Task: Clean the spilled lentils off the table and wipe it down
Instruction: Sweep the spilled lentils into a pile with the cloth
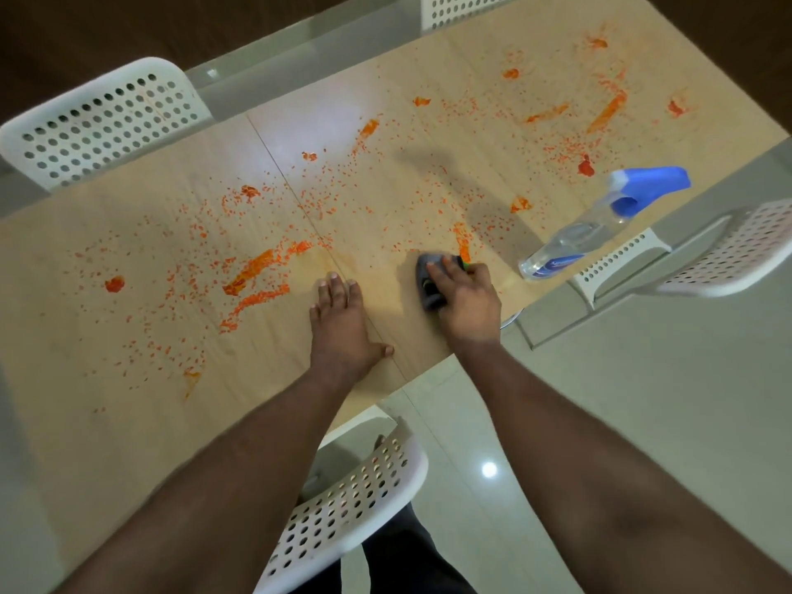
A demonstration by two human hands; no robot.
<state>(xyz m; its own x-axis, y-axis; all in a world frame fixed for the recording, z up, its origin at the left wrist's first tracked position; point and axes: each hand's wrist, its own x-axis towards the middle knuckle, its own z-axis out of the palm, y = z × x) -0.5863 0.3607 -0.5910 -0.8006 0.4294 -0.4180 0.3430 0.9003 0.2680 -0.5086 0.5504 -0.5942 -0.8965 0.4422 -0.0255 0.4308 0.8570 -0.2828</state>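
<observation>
Wiping has begun: the right hand (pixel 465 300) grips a dark sponge (pixel 430 280), the left hand (pixel 340 325) lies flat-fingered, and lentils (pixel 257 267) toward ten o'clock need sweeping next.

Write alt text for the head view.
A person's right hand presses a grey sponge on a wooden table strewn with orange lentils, left hand flat beside it. A spray bottle lies on its right.
</observation>
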